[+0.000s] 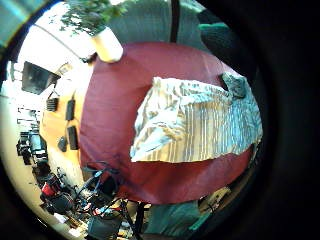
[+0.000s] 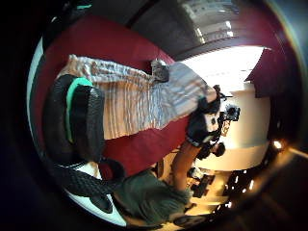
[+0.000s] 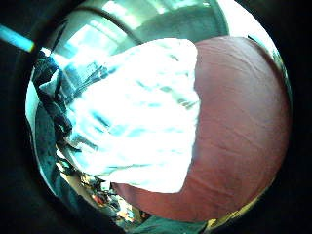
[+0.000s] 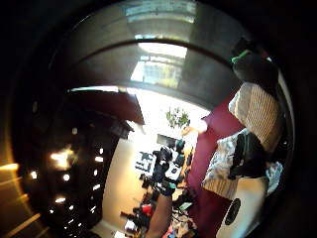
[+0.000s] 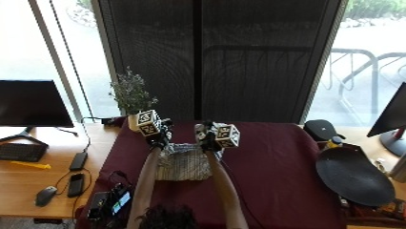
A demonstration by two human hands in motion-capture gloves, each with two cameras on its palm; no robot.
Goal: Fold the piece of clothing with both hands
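Striped cloth point(image 5: 183, 167) is lying below both hands on the maroon table point(image 5: 279, 162); right hand point(image 5: 204, 141) is pinching its far edge, left hand point(image 5: 158, 140) hovering, grip unclear. Soft, limp; likely best taken at corners.

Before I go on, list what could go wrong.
The right hand seems to hold one corner of the cloth while the left hand looks lifted off it, so the fold may skew. The plant pot stands close by the left hand; a wide swing could tip it.
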